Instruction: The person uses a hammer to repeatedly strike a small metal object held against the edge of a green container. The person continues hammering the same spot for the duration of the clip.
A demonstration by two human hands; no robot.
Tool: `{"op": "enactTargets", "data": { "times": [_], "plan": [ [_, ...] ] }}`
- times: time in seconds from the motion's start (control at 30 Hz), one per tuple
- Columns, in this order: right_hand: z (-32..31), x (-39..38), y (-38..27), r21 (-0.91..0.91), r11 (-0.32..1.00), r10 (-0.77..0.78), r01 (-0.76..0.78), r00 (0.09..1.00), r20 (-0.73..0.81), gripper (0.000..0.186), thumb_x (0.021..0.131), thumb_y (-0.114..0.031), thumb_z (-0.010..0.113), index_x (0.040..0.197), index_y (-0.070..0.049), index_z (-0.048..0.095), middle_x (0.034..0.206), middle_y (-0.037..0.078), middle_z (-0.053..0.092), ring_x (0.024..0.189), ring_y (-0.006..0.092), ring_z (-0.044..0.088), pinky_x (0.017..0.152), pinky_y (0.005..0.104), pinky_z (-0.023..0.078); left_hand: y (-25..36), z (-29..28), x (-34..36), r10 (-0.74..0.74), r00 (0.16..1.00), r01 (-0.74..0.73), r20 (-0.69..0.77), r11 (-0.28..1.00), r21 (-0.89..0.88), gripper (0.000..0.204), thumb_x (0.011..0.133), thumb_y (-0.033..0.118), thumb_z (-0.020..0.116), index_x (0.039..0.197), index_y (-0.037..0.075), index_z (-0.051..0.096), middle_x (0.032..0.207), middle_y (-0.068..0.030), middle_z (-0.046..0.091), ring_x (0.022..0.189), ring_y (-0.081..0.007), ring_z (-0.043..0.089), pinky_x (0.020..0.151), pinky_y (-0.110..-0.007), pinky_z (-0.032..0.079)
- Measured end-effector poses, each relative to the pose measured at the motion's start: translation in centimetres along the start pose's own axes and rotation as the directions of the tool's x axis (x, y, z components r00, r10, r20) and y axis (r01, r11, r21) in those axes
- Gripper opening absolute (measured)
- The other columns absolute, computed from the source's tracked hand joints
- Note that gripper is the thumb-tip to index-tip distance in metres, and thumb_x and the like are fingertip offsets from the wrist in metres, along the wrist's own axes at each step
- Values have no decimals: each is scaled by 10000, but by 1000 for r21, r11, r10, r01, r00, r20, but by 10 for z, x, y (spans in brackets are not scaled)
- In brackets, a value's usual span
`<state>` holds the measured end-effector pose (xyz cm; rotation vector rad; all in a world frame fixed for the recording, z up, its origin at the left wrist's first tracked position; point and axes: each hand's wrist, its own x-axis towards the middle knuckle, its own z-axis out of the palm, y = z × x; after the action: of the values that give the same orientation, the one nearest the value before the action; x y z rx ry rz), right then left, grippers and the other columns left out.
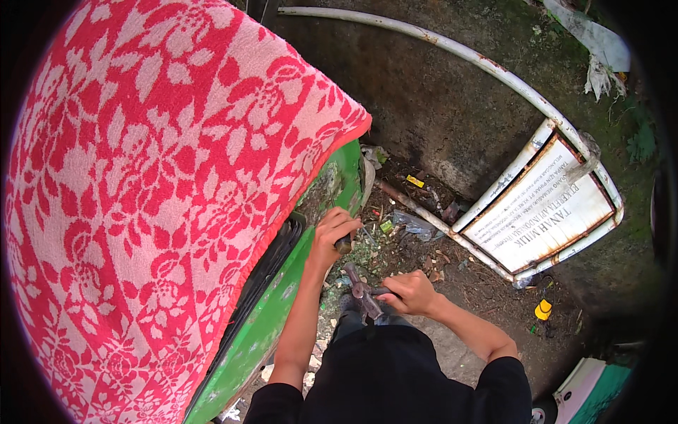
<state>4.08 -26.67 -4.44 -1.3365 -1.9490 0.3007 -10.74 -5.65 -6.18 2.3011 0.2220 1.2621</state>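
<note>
My right hand (409,292) is closed round the handle of a hammer (363,291), whose worn metal head hangs over my legs. My left hand (334,233) grips a short hand tool (344,245) with a rounded, dark handle end, close against a green painted metal body (304,247). Fingers cover most of that tool; its exact kind does not show. Just beyond the left hand, the green surface has a bare, grey-brown patch (323,189). The hammer head is below the tool's handle end, apart from it.
A pink and red floral towel (155,198) drapes over the green body, with black trim (265,268) along its edge. On the right, a white sign (540,205) in a rusty pipe frame leans by a dark wall. Litter and a yellow scrap (543,309) lie on the ground.
</note>
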Motion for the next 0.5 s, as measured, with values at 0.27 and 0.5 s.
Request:
{"op": "enactTargets", "data": {
  "times": [0.27,0.5],
  "plan": [
    [-3,-2,4,14,999,-29,28,999,21,318,957,-385,680,884,-85,602,592,53,572,498,264,596,441,392,435,4,2,4,-22,1000,22,-20,1000,1,265,686,-84,752,932,-1,701,777,-88,603,791,-275,600,722,-400,482],
    [-2,1,14,-137,990,23,-14,998,66,355,970,-408,661,826,-95,579,567,53,535,491,266,585,433,390,432,-4,4,-2,-28,998,27,-57,999,-18,273,681,-90,749,930,14,705,766,-84,600,774,-273,600,720,-397,482]
  ]
}}
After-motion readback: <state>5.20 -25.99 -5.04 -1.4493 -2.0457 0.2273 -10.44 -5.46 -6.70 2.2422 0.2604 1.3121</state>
